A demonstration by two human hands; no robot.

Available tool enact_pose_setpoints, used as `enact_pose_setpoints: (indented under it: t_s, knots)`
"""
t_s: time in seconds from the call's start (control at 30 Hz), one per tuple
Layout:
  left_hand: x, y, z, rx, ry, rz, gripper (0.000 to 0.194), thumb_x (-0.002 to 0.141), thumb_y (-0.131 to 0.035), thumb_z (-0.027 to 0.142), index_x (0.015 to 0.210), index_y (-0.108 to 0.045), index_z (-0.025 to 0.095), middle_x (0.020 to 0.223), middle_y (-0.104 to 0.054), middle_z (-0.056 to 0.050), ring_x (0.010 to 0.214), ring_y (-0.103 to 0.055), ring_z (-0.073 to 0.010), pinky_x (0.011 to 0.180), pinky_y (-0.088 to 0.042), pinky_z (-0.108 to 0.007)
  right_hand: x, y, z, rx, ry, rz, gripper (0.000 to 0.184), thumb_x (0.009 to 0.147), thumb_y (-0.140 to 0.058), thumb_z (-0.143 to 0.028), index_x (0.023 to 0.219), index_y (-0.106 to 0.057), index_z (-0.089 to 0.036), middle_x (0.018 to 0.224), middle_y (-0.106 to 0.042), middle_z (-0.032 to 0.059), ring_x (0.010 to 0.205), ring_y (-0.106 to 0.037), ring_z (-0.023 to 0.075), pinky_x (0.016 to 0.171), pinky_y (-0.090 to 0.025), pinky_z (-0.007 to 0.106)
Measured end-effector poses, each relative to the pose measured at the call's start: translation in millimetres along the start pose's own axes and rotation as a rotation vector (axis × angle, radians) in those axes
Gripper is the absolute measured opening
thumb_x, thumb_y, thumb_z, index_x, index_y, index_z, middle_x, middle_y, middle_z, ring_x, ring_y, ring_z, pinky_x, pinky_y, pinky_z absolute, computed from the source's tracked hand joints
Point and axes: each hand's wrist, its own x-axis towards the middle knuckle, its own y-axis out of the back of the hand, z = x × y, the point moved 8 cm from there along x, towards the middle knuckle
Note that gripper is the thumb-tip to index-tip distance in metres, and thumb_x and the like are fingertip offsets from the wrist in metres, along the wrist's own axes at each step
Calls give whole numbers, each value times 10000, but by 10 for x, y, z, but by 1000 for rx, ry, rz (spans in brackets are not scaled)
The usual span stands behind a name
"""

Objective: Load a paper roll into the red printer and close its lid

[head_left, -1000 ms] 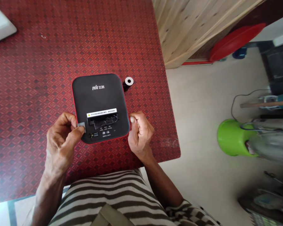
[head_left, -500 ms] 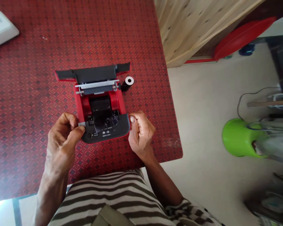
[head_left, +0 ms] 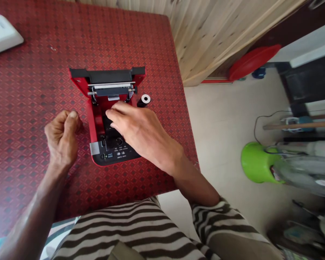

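A small red and black printer (head_left: 119,157) stands on the table with its lid (head_left: 111,76) raised. A roller (head_left: 112,91) runs across under the lid. My right hand (head_left: 141,128) reaches over the right side into the open bay, fingers bent together on a glossy black film (head_left: 107,124) and covering most of it. Left of the printer, apart from it, my left hand (head_left: 62,131) is closed, thumb pressed on the curled fingers, with nothing visible in it. A black roll with a white core (head_left: 145,99) stands beside the printer's right rear.
The table (head_left: 29,119) has a red patterned cover, and its right edge runs close to my right forearm. A white device (head_left: 2,34) lies at the far left. Wooden boards (head_left: 206,32) rise behind. On the floor stands a green stool or bucket (head_left: 256,162).
My right hand has left the printer's right front corner and moved over the bay onto the film. My left hand has let go of the left corner and closed. More panel print shows.
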Motion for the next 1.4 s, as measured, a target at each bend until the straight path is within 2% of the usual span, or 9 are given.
enact_pose_setpoints:
  t_s: [0.13,0.4,0.53,0.63,0.77,0.9,1.0,1.1,1.4]
  knots:
    - [-13,-107,-13,77,-75,-2,415,984,-573,378,633,-467,182,579,-374,49,554,-274,-77,560,-254,-304,261,-137,-27,-120,-24,-169,260,1032,-483,-119,1138,-718,-153,1079,-742,114,788,-709,214,644,-509,349]
    - [13,-137,-6,141,-147,-49,465,995,-540,421,615,-426,178,554,-332,57,535,-253,-70,529,-240,-277,285,-103,-60,-109,-7,-251,233,1001,-527,-120,1141,-712,-153,1074,-751,118,870,-732,261,715,-534,378]
    - [27,-150,-32,166,-175,-51,474,998,-524,447,620,-421,181,553,-328,58,534,-254,-75,523,-243,-266,110,103,-67,-56,-33,-115,248,1008,-521,-163,1196,-683,-155,1107,-738,96,857,-714,225,686,-522,345]
    - [27,-151,-40,178,-183,-50,474,1003,-513,440,619,-410,184,557,-321,57,537,-255,-79,523,-238,-266,-126,377,-19,171,-25,105,206,953,-627,-160,1145,-702,-155,1079,-742,59,819,-688,171,651,-524,302]
    - [34,-143,-26,186,-194,-45,483,995,-519,426,602,-370,187,548,-293,59,528,-237,-80,512,-222,-265,-574,615,400,600,-150,459,271,844,-795,-199,1106,-729,-219,1034,-718,17,621,-558,92,497,-460,264]
    - [37,-146,10,194,-210,-34,468,987,-523,404,596,-387,186,539,-294,62,520,-232,-77,502,-218,-256,-988,328,880,858,-307,676,319,793,-839,-230,1087,-723,-277,1045,-653,-1,805,-617,124,645,-518,260]
    - [36,-156,34,199,-214,-29,455,985,-518,394,598,-399,186,536,-309,64,513,-235,-75,490,-215,-252,-1098,-120,1060,1002,-382,616,304,820,-816,-254,1093,-685,-283,987,-669,-31,879,-655,126,798,-555,283]
    - [35,-160,49,207,-222,-21,461,980,-519,398,592,-384,188,534,-304,65,511,-232,-73,481,-202,-254,-1078,-464,1093,1019,-444,472,288,834,-785,-279,1095,-664,-264,1001,-704,-12,887,-674,148,809,-570,312]
    - [49,-155,44,229,-246,-13,473,957,-531,443,586,-384,189,526,-298,68,506,-224,-71,482,-202,-254,-930,-494,1000,735,-382,348,238,860,-692,-211,1096,-687,-243,1062,-737,31,896,-669,177,787,-557,340]
